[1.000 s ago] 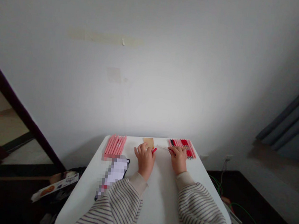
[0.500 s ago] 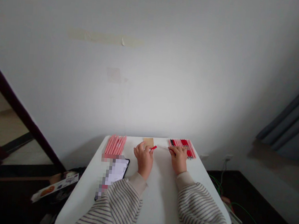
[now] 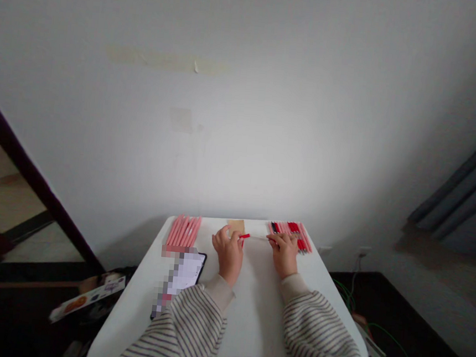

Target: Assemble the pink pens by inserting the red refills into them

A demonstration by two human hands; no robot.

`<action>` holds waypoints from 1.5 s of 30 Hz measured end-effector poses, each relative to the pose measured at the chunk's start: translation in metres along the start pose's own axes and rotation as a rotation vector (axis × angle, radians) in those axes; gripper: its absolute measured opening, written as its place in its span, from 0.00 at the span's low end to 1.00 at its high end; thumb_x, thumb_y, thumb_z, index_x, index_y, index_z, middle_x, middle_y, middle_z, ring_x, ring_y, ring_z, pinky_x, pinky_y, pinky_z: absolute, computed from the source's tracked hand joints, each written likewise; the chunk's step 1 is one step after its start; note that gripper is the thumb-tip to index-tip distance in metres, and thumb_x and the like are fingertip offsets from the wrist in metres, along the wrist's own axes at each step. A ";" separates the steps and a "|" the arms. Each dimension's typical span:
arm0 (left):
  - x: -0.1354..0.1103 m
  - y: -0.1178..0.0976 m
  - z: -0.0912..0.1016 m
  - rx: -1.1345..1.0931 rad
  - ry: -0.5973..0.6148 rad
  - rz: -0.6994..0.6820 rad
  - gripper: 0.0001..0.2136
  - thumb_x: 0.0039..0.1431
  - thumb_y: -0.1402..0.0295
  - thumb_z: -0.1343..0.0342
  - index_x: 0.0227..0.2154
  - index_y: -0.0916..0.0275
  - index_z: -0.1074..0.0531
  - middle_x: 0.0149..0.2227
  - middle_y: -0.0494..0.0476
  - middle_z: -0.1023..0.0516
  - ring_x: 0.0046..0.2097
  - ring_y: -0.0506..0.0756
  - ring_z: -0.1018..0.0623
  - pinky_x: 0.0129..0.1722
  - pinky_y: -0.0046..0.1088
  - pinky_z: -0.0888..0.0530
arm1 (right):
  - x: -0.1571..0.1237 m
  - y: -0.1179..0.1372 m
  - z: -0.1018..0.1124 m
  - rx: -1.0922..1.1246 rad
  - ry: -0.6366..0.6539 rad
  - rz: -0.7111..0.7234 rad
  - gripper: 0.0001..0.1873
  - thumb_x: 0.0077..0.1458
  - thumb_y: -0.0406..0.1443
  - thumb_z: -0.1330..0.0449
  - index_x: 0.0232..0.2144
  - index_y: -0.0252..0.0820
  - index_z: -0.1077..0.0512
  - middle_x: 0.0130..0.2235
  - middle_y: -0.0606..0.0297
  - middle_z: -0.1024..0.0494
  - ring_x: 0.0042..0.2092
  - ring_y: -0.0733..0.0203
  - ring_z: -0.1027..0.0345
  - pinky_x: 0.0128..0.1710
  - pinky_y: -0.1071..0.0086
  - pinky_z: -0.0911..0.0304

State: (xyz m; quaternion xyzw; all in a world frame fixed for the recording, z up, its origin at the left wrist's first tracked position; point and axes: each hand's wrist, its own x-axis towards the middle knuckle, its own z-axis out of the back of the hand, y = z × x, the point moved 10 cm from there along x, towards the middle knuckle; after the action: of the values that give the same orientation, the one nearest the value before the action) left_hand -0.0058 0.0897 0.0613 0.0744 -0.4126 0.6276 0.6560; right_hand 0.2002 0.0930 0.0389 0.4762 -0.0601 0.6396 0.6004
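- Big picture from my end: a white wall (image 3: pixel 243 118) fills the view ahead of the hands, with a strip of old tape (image 3: pixel 165 59) on it, and a grey curtain (image 3: pixel 462 192) hangs far off to the right.
- The white table (image 3: pixel 254 324) runs under both forearms, and its far edge sits just past the hands. Its left and right edges are well out to either side, and the striped sleeves (image 3: pixel 183 329) lie over the near part.
- Left of the left hand there's a black-edged phone (image 3: pixel 183 274), but it's pixelated, so I can't read a thing on it.
- Down past the table's left edge, a printed box (image 3: pixel 88 299) lies on the floor. Its lettering is too small to read.
- Just beyond and left of the left hand is a bundle of pink sticks (image 3: pixel 183 232), lying side by side.
- Under the right hand's fingers is a row of pink and red pens (image 3: pixel 291 233), near the far edge.
- Just ahead of the left hand sits a scrap of kraft paper (image 3: pixel 236 226).
- The left hand (image 3: pixel 227 253) is pinched closed on a thin red-tipped stick (image 3: pixel 244 236), which lies flat, pointing toward the right hand.
- The right hand (image 3: pixel 283 255) is curled over the pens, but I can't tell if it's gripping anything.
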 end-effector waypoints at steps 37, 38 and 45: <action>-0.003 -0.006 -0.012 -0.181 0.083 -0.040 0.08 0.57 0.69 0.48 0.35 0.57 0.24 0.48 0.59 0.33 0.52 0.58 0.34 0.53 0.43 0.35 | -0.001 0.018 -0.006 0.074 0.068 0.077 0.12 0.59 0.38 0.45 0.34 0.49 0.21 0.35 0.61 0.25 0.42 0.55 0.41 0.43 0.62 0.44; -0.003 -0.006 -0.013 -0.181 0.085 -0.039 0.08 0.57 0.69 0.48 0.35 0.57 0.24 0.48 0.59 0.33 0.52 0.58 0.34 0.53 0.43 0.35 | -0.001 0.018 -0.006 0.076 0.069 0.077 0.12 0.59 0.38 0.45 0.34 0.49 0.21 0.35 0.61 0.25 0.42 0.55 0.41 0.43 0.62 0.44; -0.003 -0.006 -0.009 -0.175 0.047 -0.034 0.08 0.58 0.68 0.49 0.34 0.57 0.24 0.48 0.59 0.32 0.52 0.58 0.33 0.53 0.42 0.35 | -0.002 0.017 -0.008 0.083 0.083 0.076 0.13 0.60 0.39 0.47 0.36 0.48 0.21 0.36 0.61 0.25 0.44 0.55 0.41 0.45 0.61 0.45</action>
State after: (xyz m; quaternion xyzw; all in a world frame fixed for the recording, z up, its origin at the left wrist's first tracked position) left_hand 0.0040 0.0917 0.0559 0.0089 -0.4490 0.5794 0.6801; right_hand 0.1819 0.0919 0.0415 0.4711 -0.0268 0.6830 0.5575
